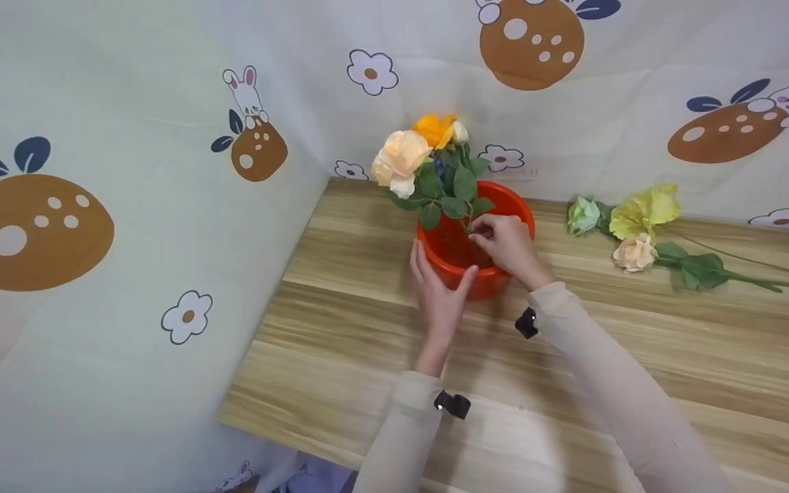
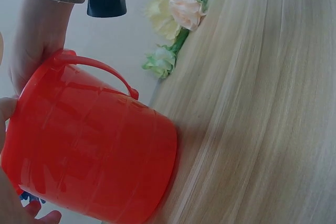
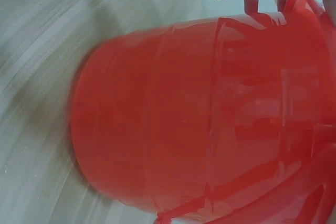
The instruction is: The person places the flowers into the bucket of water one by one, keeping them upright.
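A red bucket (image 1: 477, 287) stands upright on the table, with artificial flowers leaning over its far left rim: a peach rose (image 1: 400, 161), an orange flower (image 1: 434, 130), a white bud (image 1: 460, 132) and something dark blue. My left hand (image 1: 441, 298) rests against the bucket's near left side, its fingers spread fairly straight along the wall and its thumb at the rim. Over the bucket's mouth, my right hand (image 1: 506, 245) pinches a leafy green stem (image 1: 466, 218) between thumb and fingertips. Which bloom tops that stem is hard to tell. The stem's lower end is hidden.
Right of the bucket lie a pale green flower (image 1: 583, 216), a yellow flower (image 1: 643, 211) and a small peach rose (image 1: 635, 253), stems pointing right. The wooden table (image 1: 340, 335) meets patterned cloth (image 1: 422, 61) behind and at left. A handle (image 2: 102, 66) hangs on the bucket.
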A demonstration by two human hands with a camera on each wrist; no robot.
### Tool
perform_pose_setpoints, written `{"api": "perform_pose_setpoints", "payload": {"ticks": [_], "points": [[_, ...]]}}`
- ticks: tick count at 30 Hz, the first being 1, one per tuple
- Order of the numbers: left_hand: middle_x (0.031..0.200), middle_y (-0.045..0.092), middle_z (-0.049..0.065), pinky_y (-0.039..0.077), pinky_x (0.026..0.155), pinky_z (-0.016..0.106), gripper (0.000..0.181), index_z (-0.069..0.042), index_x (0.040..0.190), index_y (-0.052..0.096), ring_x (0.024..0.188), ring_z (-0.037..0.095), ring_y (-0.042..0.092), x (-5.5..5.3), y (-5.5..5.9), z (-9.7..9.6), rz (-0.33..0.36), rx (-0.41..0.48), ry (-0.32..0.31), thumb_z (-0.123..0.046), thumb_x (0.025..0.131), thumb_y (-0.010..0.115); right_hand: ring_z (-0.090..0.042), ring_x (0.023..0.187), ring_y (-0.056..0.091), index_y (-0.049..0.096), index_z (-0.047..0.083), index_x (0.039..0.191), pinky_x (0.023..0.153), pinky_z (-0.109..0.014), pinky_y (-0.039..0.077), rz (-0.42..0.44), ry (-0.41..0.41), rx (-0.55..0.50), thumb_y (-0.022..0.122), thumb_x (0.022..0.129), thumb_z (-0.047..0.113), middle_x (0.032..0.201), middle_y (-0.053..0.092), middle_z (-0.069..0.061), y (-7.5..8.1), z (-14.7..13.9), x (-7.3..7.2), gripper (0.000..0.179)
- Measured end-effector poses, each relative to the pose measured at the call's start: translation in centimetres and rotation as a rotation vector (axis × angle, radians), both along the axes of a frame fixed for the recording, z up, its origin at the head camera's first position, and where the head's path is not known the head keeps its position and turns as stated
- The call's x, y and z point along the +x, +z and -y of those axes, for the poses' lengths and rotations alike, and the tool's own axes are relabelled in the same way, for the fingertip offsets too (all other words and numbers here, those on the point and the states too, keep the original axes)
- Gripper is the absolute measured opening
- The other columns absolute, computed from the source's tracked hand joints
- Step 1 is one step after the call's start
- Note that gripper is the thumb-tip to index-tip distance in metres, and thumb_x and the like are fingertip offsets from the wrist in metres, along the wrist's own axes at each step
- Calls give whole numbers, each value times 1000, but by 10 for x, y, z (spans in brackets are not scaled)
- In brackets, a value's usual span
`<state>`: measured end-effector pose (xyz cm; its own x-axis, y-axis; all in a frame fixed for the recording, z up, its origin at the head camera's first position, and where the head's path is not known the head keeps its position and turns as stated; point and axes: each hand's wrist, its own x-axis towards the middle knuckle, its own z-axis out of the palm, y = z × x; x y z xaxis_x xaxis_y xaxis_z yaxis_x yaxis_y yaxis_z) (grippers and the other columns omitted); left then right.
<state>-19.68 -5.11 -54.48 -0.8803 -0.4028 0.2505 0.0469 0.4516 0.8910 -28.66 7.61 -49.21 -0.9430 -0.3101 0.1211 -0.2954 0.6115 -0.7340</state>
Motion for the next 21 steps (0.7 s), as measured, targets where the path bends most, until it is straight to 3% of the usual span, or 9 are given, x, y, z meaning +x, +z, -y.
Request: {"api": "perform_pose_setpoints", "payload": {"ticks": [11, 21], "points": [[164, 22, 11, 32, 121, 47, 102, -5, 157, 19, 149, 28, 30, -1, 2, 0, 12, 24, -14, -34, 82, 81, -30, 91, 74, 75, 2, 104, 83, -43, 61, -1, 12, 82, 71, 91, 12, 102, 76, -16, -2, 3, -1, 16], [163, 23, 12, 32, 121, 45, 103, -5, 157, 20, 149, 28, 31, -1, 2, 1, 14, -6, -13, -42, 82, 80, -31, 95, 70, 75, 4, 105, 88, -44, 59, 34, 6, 173, 70, 92, 13, 103, 75, -14, 0, 7, -1, 17]]}}
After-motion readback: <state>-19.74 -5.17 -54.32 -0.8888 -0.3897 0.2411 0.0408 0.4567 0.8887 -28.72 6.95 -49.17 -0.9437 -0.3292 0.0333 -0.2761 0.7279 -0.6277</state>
